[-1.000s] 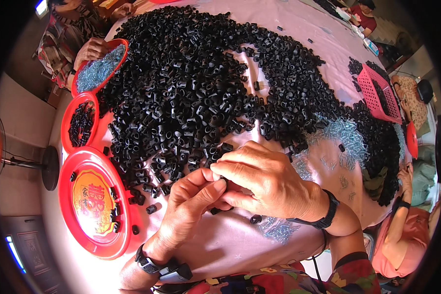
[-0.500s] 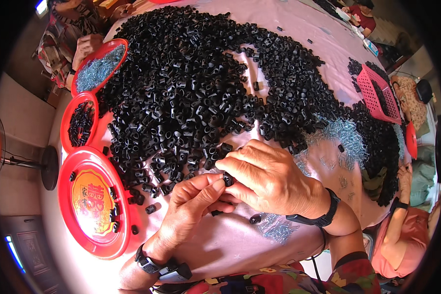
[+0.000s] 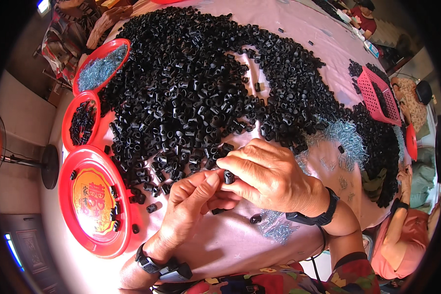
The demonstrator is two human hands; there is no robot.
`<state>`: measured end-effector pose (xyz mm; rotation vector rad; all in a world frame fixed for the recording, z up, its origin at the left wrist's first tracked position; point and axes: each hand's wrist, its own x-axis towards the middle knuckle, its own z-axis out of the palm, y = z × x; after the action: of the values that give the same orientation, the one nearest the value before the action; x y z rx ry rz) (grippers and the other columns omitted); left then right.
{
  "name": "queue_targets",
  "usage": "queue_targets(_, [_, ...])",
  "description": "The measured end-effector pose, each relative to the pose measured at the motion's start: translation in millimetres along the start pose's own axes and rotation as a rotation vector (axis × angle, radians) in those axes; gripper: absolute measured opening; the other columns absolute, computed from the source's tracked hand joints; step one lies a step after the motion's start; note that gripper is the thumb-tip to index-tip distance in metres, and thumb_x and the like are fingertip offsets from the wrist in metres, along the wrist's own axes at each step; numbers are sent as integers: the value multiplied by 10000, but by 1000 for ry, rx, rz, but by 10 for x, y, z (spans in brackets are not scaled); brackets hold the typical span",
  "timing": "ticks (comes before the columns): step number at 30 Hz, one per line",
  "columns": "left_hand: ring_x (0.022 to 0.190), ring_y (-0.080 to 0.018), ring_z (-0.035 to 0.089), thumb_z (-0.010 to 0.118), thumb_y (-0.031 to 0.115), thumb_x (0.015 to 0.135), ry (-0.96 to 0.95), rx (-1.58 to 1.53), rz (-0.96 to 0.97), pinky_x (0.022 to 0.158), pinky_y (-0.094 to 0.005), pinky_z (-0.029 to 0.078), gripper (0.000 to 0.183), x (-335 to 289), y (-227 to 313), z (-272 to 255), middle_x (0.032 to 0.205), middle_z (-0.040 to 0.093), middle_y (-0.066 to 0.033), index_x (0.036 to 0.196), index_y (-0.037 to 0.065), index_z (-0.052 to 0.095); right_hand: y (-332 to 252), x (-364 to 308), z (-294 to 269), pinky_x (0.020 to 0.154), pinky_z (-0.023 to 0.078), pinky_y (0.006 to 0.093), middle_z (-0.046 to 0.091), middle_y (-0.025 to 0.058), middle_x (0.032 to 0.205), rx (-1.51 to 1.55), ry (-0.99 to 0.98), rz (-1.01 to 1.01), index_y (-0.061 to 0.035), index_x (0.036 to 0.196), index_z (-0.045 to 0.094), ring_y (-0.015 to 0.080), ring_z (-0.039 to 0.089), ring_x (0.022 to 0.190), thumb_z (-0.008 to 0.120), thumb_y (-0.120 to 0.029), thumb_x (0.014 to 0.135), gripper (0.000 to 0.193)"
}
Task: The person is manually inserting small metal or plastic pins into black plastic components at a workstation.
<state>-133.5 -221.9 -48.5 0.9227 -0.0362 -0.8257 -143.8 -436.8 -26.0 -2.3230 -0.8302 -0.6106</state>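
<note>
The right hand (image 3: 269, 176) pinches a small black piece (image 3: 229, 177) at the fingertips of the left hand (image 3: 191, 198).

Thumb and fingers of the right hand are closed on the piece, held above the pink-covered table (image 3: 206, 250); the left hand is curled with its thumb near its forefinger, and whether it also grips the piece I cannot tell. Just beyond both hands spreads a broad heap of black pieces (image 3: 181, 93). To the left, a large red plate (image 3: 103, 251) carries a few black pieces, next to a smaller red dish (image 3: 66, 122) of dark parts and another red dish (image 3: 126, 56) of bluish clear bits. More bluish bits (image 3: 348, 142) lie right of the hands, near a pink basket (image 3: 370, 93).
</note>
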Motion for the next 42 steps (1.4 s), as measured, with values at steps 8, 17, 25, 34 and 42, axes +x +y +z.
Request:
queue_targets(8, [937,-139,722,613,236,1076,20,175,36,850,-295,607,278,-20,16,-11,1077,753,-90,1190,-3,696,-31,41,-16,701,567,385,709,87,908,85,-70,67,-34,1065,711,262,696,817,861,-155,746,373])
queue_targets(17, [738,-145,702,599,253,1075,200,304,190,649,-285,558,268,-246,223,-143,976,767,-116,1151,14,694,-151,10,-412,633,555,390,689,96,742,183,-306,242,-52,977,727,270,698,691,869,-152,766,273])
queue_targets(25, [904,-106,658,492,250,1120,459,103,562,720,-230,554,353,-909,654,-1213,1014,664,-40,1376,21,574,-243,-249,-287,655,505,385,615,126,759,-131,-698,-15,-30,763,623,246,618,681,606,-142,849,143])
queue_targets(34, [1152,-227,658,518,192,1095,733,-141,669,964,-308,579,422,-1247,777,-1584,1392,617,-224,1416,-81,491,-81,-80,-118,645,549,439,670,133,719,111,-318,248,-25,783,650,311,694,683,747,-142,882,181])
queue_targets(42, [947,-153,675,611,120,1033,452,459,543,771,-287,545,284,-876,508,-586,1031,720,-96,1277,-20,655,160,-121,-325,688,568,494,679,185,720,-73,-313,263,-29,777,664,389,710,742,666,-85,873,111])
